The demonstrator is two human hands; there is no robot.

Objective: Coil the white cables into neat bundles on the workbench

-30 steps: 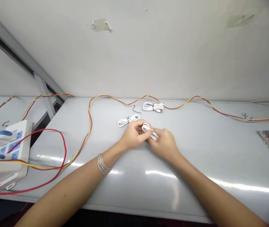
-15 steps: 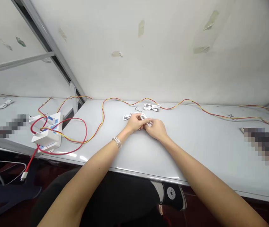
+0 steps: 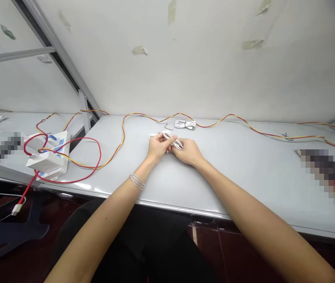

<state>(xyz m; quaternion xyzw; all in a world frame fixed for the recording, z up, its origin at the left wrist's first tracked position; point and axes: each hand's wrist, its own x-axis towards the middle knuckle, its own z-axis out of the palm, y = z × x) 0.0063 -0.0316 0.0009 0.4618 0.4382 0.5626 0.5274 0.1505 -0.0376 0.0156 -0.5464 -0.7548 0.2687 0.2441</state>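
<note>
A coiled white cable (image 3: 173,140) is between my two hands above the grey table (image 3: 167,181). My left hand (image 3: 157,147) grips its left side, thumb laid across the coil. At the coil's lower right end, my right hand (image 3: 187,151) has its fingers closed on it. Another white cable (image 3: 152,136) lies partly hidden behind my left hand. Just beyond the hands rests a bundled white cable (image 3: 185,124) with a dark tie round its middle. A thin dark tie (image 3: 168,127) lies to the left of that bundle.
A red and yellow wire (image 3: 123,137) winds along the table's back edge. At the left, a white power strip (image 3: 63,157) holds plugs and a looped red cable (image 3: 100,151). A blurred-out object (image 3: 326,173) lies at the right. The white wall (image 3: 208,70) rises behind.
The view has shifted, so the table sits slightly higher and more to the left. The coil between my hands now shows more of its length. The shoe below the table is out of view.
</note>
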